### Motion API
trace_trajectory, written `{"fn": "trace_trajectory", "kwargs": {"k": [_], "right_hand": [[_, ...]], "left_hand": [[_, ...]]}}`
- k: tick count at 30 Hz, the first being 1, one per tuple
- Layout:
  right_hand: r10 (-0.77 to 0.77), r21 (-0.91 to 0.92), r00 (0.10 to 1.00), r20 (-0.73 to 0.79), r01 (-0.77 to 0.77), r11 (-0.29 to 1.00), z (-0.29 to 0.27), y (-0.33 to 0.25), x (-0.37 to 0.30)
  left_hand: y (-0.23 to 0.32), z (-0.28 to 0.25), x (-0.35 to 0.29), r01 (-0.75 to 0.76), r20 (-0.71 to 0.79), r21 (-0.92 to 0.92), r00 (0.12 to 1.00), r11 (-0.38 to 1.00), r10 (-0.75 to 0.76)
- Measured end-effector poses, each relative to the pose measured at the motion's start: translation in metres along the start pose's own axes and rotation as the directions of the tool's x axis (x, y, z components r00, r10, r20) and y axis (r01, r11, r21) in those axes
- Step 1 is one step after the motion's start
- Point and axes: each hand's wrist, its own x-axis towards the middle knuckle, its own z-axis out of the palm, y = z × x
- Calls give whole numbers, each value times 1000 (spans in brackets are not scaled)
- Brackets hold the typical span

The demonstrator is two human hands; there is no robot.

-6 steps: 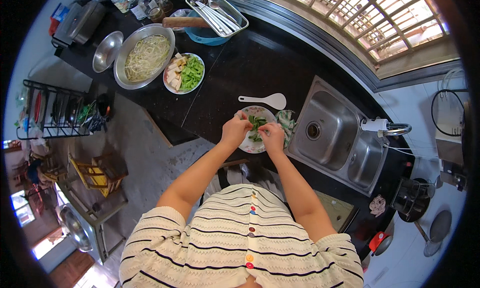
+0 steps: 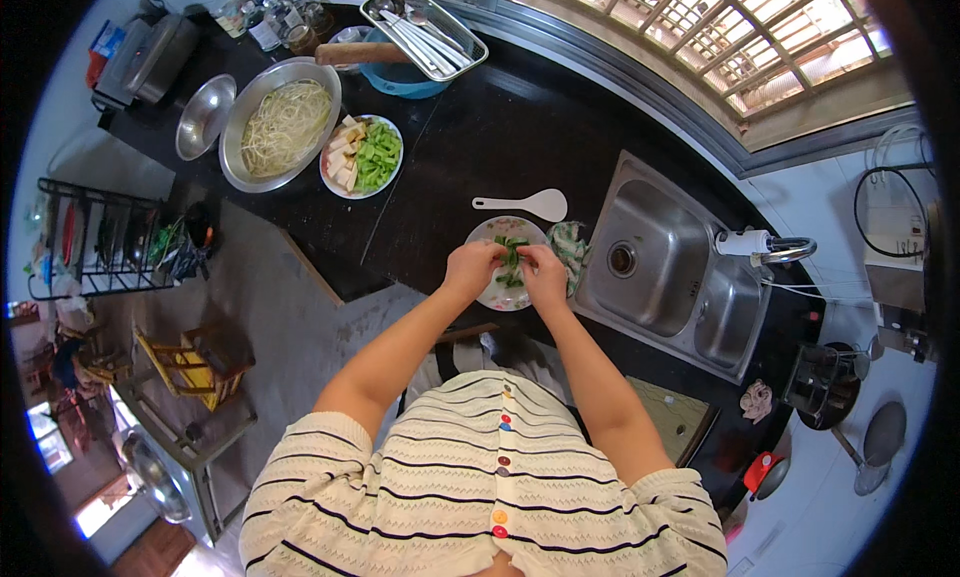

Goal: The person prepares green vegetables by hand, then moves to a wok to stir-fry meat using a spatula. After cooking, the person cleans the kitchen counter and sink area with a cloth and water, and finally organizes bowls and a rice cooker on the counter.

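Observation:
Over a floral-rimmed plate (image 2: 507,300) at the counter's near edge, both my hands meet with fingers pinched around green leafy pieces (image 2: 511,262). My left hand (image 2: 474,267) comes in from the left and grips one side of the greens. From the right, my right hand (image 2: 544,277) pinches the other side, its fingertips close to the left ones. More cut greens lie on the plate beneath. Just beyond the plate rests a white rice paddle (image 2: 522,205). A green-and-white cloth (image 2: 570,257) lies at the plate's right side.
A double-bowl steel sink (image 2: 655,247) is on the right. At the far left stand a steel bowl of bean sprouts (image 2: 285,127), an empty metal bowl (image 2: 206,118) and a plate of tofu-like pieces and chopped greens (image 2: 362,157). A cutlery tray (image 2: 425,35) sits on a blue basin (image 2: 405,81).
My hands have drawn slightly closer together over the plate, and the greens now show raised between the fingertips. The whole view has shifted slightly.

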Motion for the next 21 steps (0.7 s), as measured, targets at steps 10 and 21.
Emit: {"fn": "trace_trajectory", "kwargs": {"k": [10, 21], "right_hand": [[23, -403, 999, 48, -1, 915, 17, 8, 8], [9, -298, 997, 80, 15, 954, 7, -2, 9]], "left_hand": [[-5, 10, 5, -100, 40, 64, 994, 993, 98], [9, -13, 11, -117, 104, -31, 987, 993, 119]]}}
